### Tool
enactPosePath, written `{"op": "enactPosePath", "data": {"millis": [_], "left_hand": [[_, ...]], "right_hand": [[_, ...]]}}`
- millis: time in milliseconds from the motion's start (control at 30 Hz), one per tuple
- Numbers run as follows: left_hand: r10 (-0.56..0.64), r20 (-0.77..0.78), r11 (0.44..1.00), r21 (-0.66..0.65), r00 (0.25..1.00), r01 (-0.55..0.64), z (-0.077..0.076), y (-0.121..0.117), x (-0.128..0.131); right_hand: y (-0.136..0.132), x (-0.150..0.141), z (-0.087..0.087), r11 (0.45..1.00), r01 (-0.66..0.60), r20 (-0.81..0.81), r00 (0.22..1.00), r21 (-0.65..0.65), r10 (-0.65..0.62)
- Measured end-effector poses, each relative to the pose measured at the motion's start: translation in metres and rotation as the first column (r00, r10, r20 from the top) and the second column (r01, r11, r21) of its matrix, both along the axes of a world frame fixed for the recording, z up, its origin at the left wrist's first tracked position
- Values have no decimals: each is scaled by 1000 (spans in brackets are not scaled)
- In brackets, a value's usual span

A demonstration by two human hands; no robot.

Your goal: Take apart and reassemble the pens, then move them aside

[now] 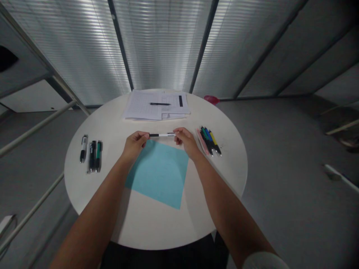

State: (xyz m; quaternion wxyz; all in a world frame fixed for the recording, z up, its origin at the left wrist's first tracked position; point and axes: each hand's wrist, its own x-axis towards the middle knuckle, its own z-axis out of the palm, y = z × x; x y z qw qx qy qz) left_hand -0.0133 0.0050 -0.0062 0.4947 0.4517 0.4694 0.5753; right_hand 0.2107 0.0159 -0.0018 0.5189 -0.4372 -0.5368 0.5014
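My left hand (135,144) and my right hand (186,141) each pinch one end of a white and black pen (162,135). They hold it level, just above the far edge of a light blue paper sheet (159,172) that lies on the round white table (117,123). Both hands have their fingers closed round the pen's ends.
Three dark pens (92,154) lie in a row at the table's left. Several coloured pens (209,140) lie to the right of my right hand. A stack of white papers (157,105) with a black pen (159,104) on top sits at the far edge. Grey floor surrounds the table.
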Motion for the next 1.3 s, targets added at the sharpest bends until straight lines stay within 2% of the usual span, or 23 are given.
{"op": "enactPosePath", "data": {"millis": [100, 300, 467, 633, 833, 1033, 1300], "left_hand": [[-10, 7, 1000, 12, 1000, 10, 0, 0, 0], [-25, 8, 1000, 13, 1000, 25, -1, 0, -1], [-23, 4, 1000, 12, 1000, 23, -3, 1, -2], [-45, -7, 999, 30, 999, 45, -5, 2, -2], [-14, -8, 1000, -3, 1000, 14, 0, 0, 0], [-8, -34, 1000, 18, 999, 9, 0, 0, 0], [15, 18, 1000, -6, 1000, -15, -3, 4, -1]], "right_hand": [[0, 0, 0, 999, 44, 104, 994, 5, -45], [0, 0, 1, 999, -25, -15, 1000, -22, 25], [0, 0, 0, 1000, 23, 87, 996, -7, -22], [0, 0, -1, 1000, -12, -47, 999, 12, 13], [0, -1, -1, 999, 47, 73, 996, 9, -47], [3, -1, -2, 997, 52, -64, 996, -50, -55], [9, 3, -5, 981, 129, -251, 954, -143, -162]]}}
